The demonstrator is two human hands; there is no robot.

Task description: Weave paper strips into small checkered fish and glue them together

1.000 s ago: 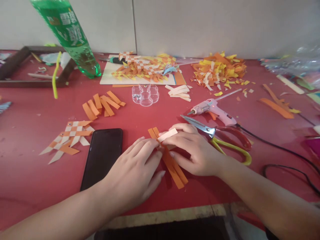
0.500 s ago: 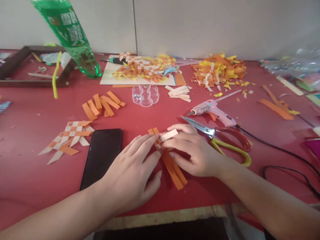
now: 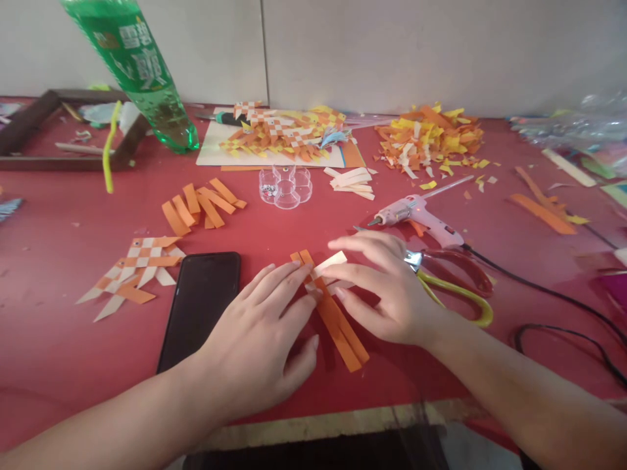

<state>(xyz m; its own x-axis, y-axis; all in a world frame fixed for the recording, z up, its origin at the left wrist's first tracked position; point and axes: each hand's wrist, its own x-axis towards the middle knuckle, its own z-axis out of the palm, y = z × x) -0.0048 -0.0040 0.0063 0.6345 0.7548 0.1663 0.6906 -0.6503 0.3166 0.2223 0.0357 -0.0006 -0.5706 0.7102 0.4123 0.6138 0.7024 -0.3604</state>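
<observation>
Two orange paper strips lie side by side on the red table, slanting toward me, with a pale strip crossing them near their far ends. Another pale strip shows partly by my right fingers. My left hand presses the crossing down with its fingertips, thumb apart; its fingers hide part of the weave. My right hand hovers beside the strips with fingers spread, just off the pale ends. Under and behind it lie scissors with red and yellow handles, their blades mostly covered.
A black phone lies left of my left hand, near woven paper fish. Beyond are orange strips, a clear bead tray, pale strips and a pink glue gun with a cord. A green bottle stands behind.
My right hand has opened its fingers and come away from the pale strip, now covering more of the scissor blades. My left hand stays almost still.
</observation>
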